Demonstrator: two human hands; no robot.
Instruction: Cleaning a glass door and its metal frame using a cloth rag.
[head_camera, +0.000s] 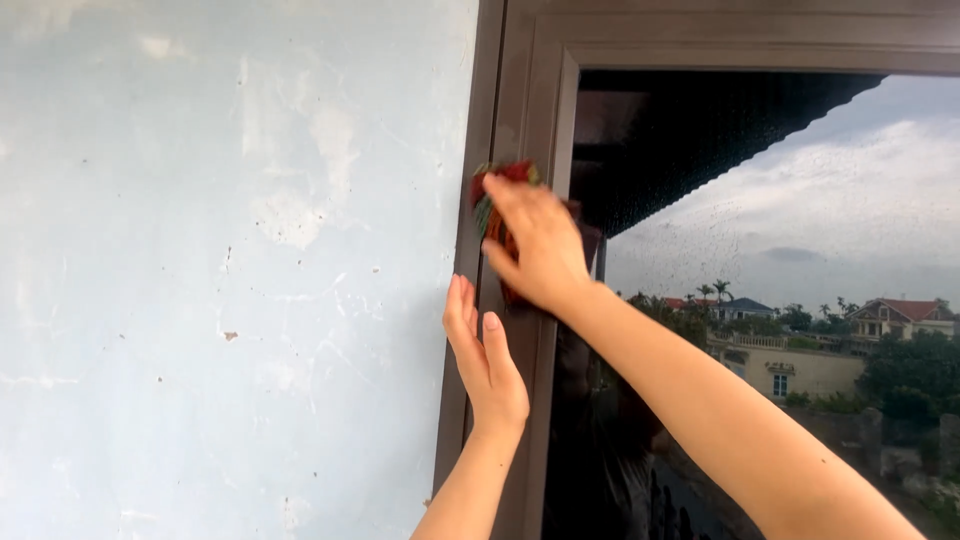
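Your right hand (538, 245) presses a red and green cloth (497, 205) flat against the brown window frame (520, 110), fingers clamped over it; your left hand (485, 355) lies open, palm on the frame's outer edge just below, holding nothing. Watch that cloth; most of it is hidden under your palm, and a loose corner could slip off the narrow frame onto the glass (780, 230) and smear it, since the pane already looks speckled with spots. The pale blue wall (230, 260) beside you is chipped and flaking; brush it and grit could catch in the cloth. The cloth itself looks bunched, patterned, soft; it sits high on the frame's left upright.
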